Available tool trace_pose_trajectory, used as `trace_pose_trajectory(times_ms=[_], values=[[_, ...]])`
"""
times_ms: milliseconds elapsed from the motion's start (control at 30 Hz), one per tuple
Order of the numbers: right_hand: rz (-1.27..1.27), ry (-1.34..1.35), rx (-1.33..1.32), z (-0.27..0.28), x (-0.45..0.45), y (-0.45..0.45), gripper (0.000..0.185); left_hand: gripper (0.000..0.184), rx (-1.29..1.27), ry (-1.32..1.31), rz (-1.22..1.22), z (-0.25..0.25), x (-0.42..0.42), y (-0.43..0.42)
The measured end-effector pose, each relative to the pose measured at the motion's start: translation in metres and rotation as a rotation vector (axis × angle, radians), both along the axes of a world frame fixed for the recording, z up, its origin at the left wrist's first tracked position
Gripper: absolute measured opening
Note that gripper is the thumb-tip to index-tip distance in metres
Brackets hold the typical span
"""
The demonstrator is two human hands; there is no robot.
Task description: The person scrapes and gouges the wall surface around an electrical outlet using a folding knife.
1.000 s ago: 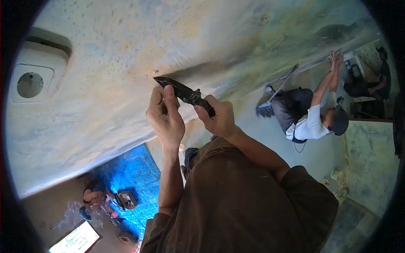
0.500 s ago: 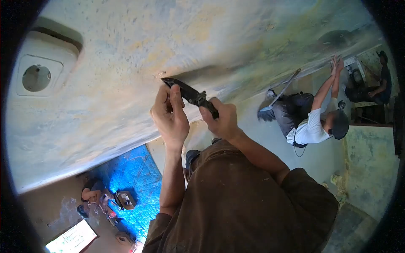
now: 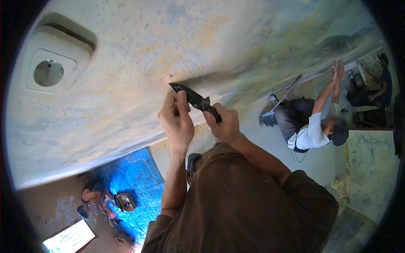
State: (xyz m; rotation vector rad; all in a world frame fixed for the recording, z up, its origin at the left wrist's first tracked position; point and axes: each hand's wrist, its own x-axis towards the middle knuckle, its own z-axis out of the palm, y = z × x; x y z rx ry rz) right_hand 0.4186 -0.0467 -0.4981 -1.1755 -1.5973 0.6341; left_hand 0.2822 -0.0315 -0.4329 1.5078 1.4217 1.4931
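Note:
A black folding knife is held out close to the wall, its blade open and its tip near a small chipped spot on the painted surface. My right hand is closed around the handle. With thumb and bent fingers, my left hand pinches the blade partway along; some of its fingertips are hidden behind the blade. I cannot tell whether the tip touches the wall.
A white wall socket sticks out at upper left. A blue tarp covers floor at lower left, where a person sits by a box. Right, another person reaches toward the wall near a broom; a third person sits beyond.
The view has shifted slightly, so the socket, hands and knife appear farther right and the hands a little lower. Both hands keep the same hold on the knife.

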Motion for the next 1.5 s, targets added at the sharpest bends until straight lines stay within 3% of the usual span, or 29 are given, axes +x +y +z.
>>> trace_pose_trajectory(times_ms=[433, 467, 667, 800, 1033, 1500], values=[[-0.040, -0.061, -0.014, 0.007, -0.001, 0.004, 0.031, 0.032, 0.006, 0.031, 0.033, 0.008, 0.000, 0.003], [0.036, 0.077, -0.082, 0.010, 0.000, 0.005, 0.030, 0.032, 0.001, 0.008, 0.033, 0.006, 0.001, 0.003], [0.002, -0.002, 0.003, 0.003, 0.001, 0.000, 0.030, 0.031, 0.068, 0.061, 0.035, -0.001, -0.001, 0.006], [0.026, 0.033, -0.061, 0.015, 0.004, 0.000, 0.029, 0.030, 0.013, -0.041, 0.039, 0.009, 0.006, 0.001], [-0.035, -0.102, -0.037, -0.002, 0.012, 0.006, 0.032, 0.030, -0.044, 0.031, 0.016, 0.006, 0.000, 0.005], [0.025, -0.013, -0.015, 0.004, 0.012, 0.015, 0.034, 0.034, -0.038, -0.046, 0.074, 0.007, 0.012, 0.011]])
